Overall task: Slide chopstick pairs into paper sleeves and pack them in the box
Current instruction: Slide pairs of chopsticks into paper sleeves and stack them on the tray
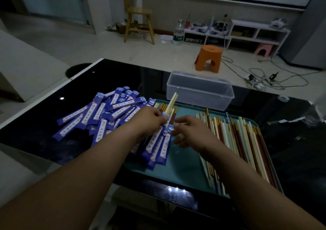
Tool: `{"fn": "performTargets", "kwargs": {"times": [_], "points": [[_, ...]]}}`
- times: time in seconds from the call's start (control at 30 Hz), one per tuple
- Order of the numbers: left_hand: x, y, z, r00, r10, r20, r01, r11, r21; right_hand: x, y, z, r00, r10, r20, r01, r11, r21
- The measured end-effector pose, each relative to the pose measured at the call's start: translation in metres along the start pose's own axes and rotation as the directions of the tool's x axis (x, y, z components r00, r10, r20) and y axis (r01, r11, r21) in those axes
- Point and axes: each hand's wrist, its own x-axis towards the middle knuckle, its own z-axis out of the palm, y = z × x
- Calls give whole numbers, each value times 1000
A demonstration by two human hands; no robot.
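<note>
Chopsticks (172, 100), a pale pair, are poking out of a blue sleeve (159, 138) over the green tray (183, 161). The left hand (150, 117) is pinching the sleeve's top. The right hand (189, 131) is looking blurry, with fingers spread loose and holding nothing. The wrist is hiding part of the other sleeves (153, 159). The box (199, 88) is sitting behind the tray.

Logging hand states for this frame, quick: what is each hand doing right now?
Left hand: grips blue paper sleeves, with a cream chopstick pair sticking out of the top.
Right hand: open, fingers loosely spread, holding nothing.
</note>
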Motion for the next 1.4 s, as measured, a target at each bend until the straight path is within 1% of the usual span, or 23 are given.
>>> {"fn": "performTargets", "kwargs": {"times": [0.07, 0.1, 0.23, 0.33, 0.37, 0.4, 0.47, 0.53, 0.6, 0.67, 0.73, 0.8, 0.87, 0.93, 1.0, 1.1, 1.27, 1.4], "points": [[3, -2, 2, 1000, 3, -22, -4, 1000, -8, -6, -4, 13, 997, 18, 72, -23, 997, 71], [3, -2, 3, 999, 9, -35, -9, 1000, -14, -8, -7, 19, 996, 19, 87, -27, 995, 92], [5, -3, 4, 996, 24, -82, -23, 1000, 13, -7, -9, 34, 999, -2, 50, -4, 992, 125], [6, -8, 3, 989, 37, -140, -21, 993, 113, -1, -3, 38, 1000, -2, 3, 1, 996, 88], [7, -9, 3, 986, 40, -163, -14, 987, 159, 2, 2, 36, 999, -16, -34, 16, 1000, 12], [7, -10, 3, 983, 45, -180, -9, 980, 197, 5, 7, 32, 995, -55, -77, 45, 992, -121], [8, -9, 0, 977, 68, -200, -19, 971, 237, 9, 12, 16, 980, -142, -139, 75, 913, -401], [8, -6, -2, 975, 96, -200, -44, 968, 247, 11, 13, -8, 964, -185, -192, 48, 828, -559], [8, -5, -2, 975, 113, -193, -64, 968, 244, 10, 14, -33, 950, -192, -247, -19, 753, -658], [6, -1, 1, 978, 132, -159, -91, 965, 244, 7, 17, -54, 943, -175, -283, -74, 718, -692], [2, 5, 9, 982, 164, -96, -136, 959, 250, 4, 21, -65, 947, -141, -287, -114, 688, -716], [-7, 14, 22, 975, 220, 12, -214, 935, 282, 2, 25, -68, 957, -132, -259, -109, 663, -741], [-18, 18, 38, 947, 268, 176, -311, 898, 310, 2, 28, -67, 969, -130, -212, -81, 641, -764], [-28, 18, 57, 893, 309, 326, -424, 821, 383, 2, 32, -65, 979, -108, -171, -72, 602, -795], [-34, 14, 71, 857, 322, 403, -492, 746, 449, 2, 34, -62, 983, -98, -154, -68, 582, -811], [-34, 9, 80, 848, 331, 413, -516, 693, 503, 1, 34, -59, 976, -127, -174, -76, 555, -828], [-30, 8, 80, 869, 364, 337, -493, 697, 520, 2, 34, -59, 983, -99, -157, -72, 575, -815], [-26, 7, 80, 877, 376, 301, -481, 697, 532, 4, 34, -55, 981, -92, -172, -90, 567, -819]]}}
